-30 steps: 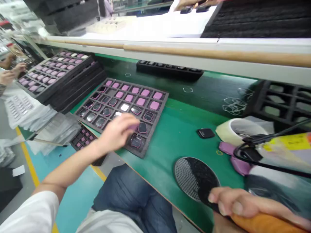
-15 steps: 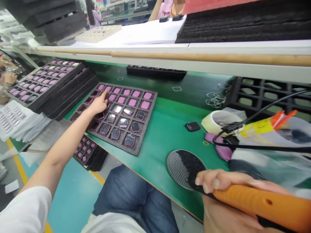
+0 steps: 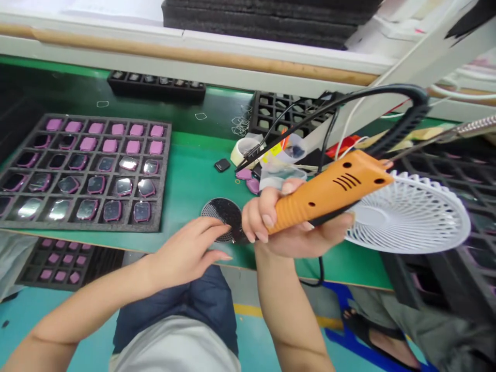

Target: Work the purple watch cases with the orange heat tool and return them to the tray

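My right hand [image 3: 289, 217] is wrapped round an orange corded electric screwdriver [image 3: 329, 191] with vent slots; its tip is hidden by the fingers. Just below and left of that grip lies a round perforated plate [image 3: 211, 209], partly covered with small dark pieces too tiny to name. My left hand [image 3: 189, 248] reaches over the plate's front edge, thumb apart and fingers stretched, fingertips at the dark pieces. No object shows between them. Left of both hands, a grey foam tray [image 3: 166, 170] holds watch cases, some pink side up, some with dark glassy faces up.
A white fan [image 3: 411, 217] stands at the right, beside the tool's cable [image 3: 418, 98]. Behind the plate are a tape roll [image 3: 238, 151], a black watch piece [image 3: 222, 165] and pink pieces [image 3: 252, 186]. A shelf edge [image 3: 194, 57] crosses above. A person's foot [image 3: 391, 343] shows below right.
My left hand has left the foam tray and come right to the round plate. My right hand still grips the screwdriver. The view has swung right, bringing in the fan.
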`<action>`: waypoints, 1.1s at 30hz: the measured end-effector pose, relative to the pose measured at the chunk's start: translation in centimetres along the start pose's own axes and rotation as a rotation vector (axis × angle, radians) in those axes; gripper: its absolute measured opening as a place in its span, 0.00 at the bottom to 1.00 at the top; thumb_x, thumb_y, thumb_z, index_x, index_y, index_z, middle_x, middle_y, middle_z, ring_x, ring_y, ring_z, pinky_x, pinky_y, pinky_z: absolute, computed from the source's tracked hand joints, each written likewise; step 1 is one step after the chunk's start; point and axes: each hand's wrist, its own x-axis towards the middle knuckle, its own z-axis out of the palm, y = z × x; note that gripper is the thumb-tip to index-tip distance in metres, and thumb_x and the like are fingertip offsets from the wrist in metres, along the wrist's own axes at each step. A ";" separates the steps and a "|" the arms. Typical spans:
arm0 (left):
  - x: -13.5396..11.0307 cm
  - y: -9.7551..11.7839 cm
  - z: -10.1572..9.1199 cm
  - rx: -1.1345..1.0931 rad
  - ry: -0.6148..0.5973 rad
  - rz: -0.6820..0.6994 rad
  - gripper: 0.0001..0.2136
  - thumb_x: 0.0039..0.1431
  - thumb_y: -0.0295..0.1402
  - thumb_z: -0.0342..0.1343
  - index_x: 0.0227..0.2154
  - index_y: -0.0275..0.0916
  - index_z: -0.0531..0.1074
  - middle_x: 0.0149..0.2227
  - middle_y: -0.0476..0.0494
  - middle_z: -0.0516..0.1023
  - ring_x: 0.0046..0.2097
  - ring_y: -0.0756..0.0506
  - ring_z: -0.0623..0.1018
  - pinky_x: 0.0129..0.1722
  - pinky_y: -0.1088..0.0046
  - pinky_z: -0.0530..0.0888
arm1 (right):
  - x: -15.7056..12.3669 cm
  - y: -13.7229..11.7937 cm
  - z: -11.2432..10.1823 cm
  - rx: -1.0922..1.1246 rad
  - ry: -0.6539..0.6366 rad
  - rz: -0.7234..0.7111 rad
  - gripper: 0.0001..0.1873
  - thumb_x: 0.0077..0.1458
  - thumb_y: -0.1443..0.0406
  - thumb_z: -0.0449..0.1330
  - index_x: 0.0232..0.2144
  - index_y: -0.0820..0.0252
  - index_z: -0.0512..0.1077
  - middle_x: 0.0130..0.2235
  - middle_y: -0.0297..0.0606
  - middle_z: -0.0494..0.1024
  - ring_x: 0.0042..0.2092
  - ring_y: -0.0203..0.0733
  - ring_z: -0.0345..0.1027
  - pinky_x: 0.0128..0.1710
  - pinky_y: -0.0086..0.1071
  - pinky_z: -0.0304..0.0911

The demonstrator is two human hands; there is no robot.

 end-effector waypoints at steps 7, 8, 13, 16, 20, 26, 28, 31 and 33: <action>1.1 0.0 3.2 -0.015 0.192 -0.081 0.11 0.75 0.42 0.64 0.49 0.40 0.75 0.45 0.43 0.83 0.46 0.43 0.85 0.47 0.64 0.83 | 0.0 0.5 0.8 -0.075 0.161 -0.064 0.37 0.59 0.29 0.55 0.52 0.46 0.74 0.30 0.27 0.74 0.18 0.34 0.60 0.13 0.34 0.62; 1.2 0.0 3.2 0.024 0.221 -0.073 0.10 0.76 0.41 0.63 0.48 0.40 0.76 0.44 0.43 0.83 0.45 0.43 0.84 0.47 0.64 0.83 | 0.1 0.6 1.0 -0.098 0.198 -0.068 0.36 0.58 0.29 0.56 0.51 0.45 0.74 0.30 0.26 0.73 0.17 0.35 0.60 0.13 0.34 0.62; 1.6 0.2 2.8 0.154 0.298 -0.017 0.07 0.78 0.38 0.60 0.45 0.40 0.76 0.40 0.44 0.83 0.42 0.43 0.83 0.45 0.65 0.80 | 0.3 0.7 1.8 -0.162 0.309 -0.086 0.30 0.61 0.33 0.58 0.50 0.44 0.74 0.30 0.27 0.74 0.19 0.37 0.63 0.15 0.37 0.64; 1.8 0.0 2.5 0.175 0.290 0.012 0.05 0.79 0.33 0.58 0.45 0.39 0.77 0.41 0.44 0.84 0.42 0.44 0.82 0.46 0.66 0.79 | 0.5 0.9 2.2 -0.136 0.353 -0.106 0.28 0.62 0.35 0.59 0.49 0.45 0.75 0.30 0.28 0.75 0.19 0.38 0.64 0.14 0.37 0.64; 1.8 -0.3 2.2 0.194 0.250 0.031 0.05 0.79 0.30 0.57 0.46 0.40 0.77 0.44 0.43 0.85 0.44 0.45 0.82 0.48 0.66 0.79 | 0.6 1.1 2.7 -0.095 0.415 -0.112 0.25 0.63 0.37 0.58 0.47 0.46 0.76 0.27 0.29 0.74 0.18 0.39 0.63 0.16 0.37 0.65; 2.2 -1.0 1.1 0.281 0.116 0.078 0.10 0.77 0.24 0.53 0.40 0.41 0.77 0.41 0.44 0.83 0.41 0.43 0.78 0.41 0.63 0.69 | 0.4 1.0 2.8 -0.118 0.437 -0.067 0.26 0.60 0.36 0.61 0.45 0.45 0.75 0.26 0.28 0.74 0.18 0.40 0.64 0.14 0.37 0.64; 2.5 -1.4 0.6 0.295 0.069 0.097 0.11 0.76 0.23 0.53 0.40 0.42 0.77 0.39 0.44 0.82 0.39 0.42 0.76 0.39 0.62 0.66 | 0.2 0.9 2.8 -0.124 0.445 -0.054 0.26 0.59 0.35 0.62 0.45 0.45 0.75 0.26 0.28 0.74 0.18 0.40 0.63 0.14 0.37 0.64; 2.8 -1.9 0.3 0.277 0.029 0.113 0.12 0.76 0.24 0.51 0.39 0.42 0.77 0.36 0.45 0.80 0.37 0.43 0.75 0.38 0.62 0.64 | 0.1 0.9 2.7 -0.123 0.455 -0.049 0.27 0.59 0.35 0.63 0.45 0.46 0.75 0.26 0.28 0.74 0.18 0.39 0.63 0.14 0.36 0.63; 2.9 -2.2 0.4 0.237 0.023 0.110 0.12 0.77 0.24 0.50 0.39 0.42 0.77 0.36 0.45 0.80 0.38 0.43 0.76 0.38 0.63 0.65 | 0.0 0.9 2.7 -0.119 0.453 -0.051 0.28 0.58 0.35 0.64 0.45 0.46 0.74 0.26 0.27 0.74 0.17 0.39 0.63 0.14 0.37 0.63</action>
